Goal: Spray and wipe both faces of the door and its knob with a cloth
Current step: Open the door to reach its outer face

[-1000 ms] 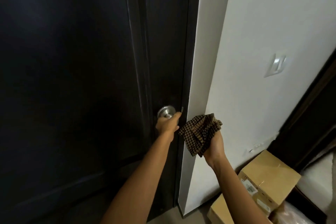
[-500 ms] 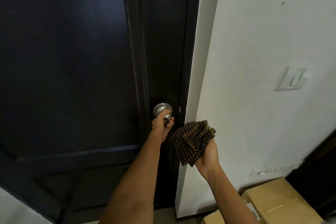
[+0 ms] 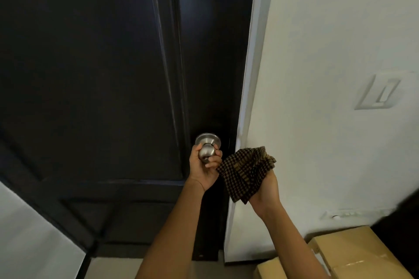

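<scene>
- One dark panelled door (image 3: 90, 75) is filling the left and middle of the view, and its right edge is sitting against a white door frame (image 3: 254, 75).
- One silver round knob (image 3: 205, 150) is sticking out of the door near that right edge, low in the view.
- Two bare hands are showing, each reaching up from the near edge.
- The left hand (image 3: 203, 171) is gripping the knob from below, with the thumb curling up its left side and the fingers wrapping round its right side.
- The right hand (image 3: 265, 190) is holding one checked black-and-tan cloth (image 3: 246, 172), palm turned up. The cloth is bunching over the palm and hiding most of the fingers, so their exact curl cannot be told.
- The cloth is hanging just right of the left hand and the knob, in front of the door frame, and is not touching the knob.
- One white wall (image 3: 317, 41) is running along the right side, carrying one light switch (image 3: 378, 93).
- Two cardboard boxes (image 3: 353, 253) are sitting on the floor at the near right, below the wall.
</scene>
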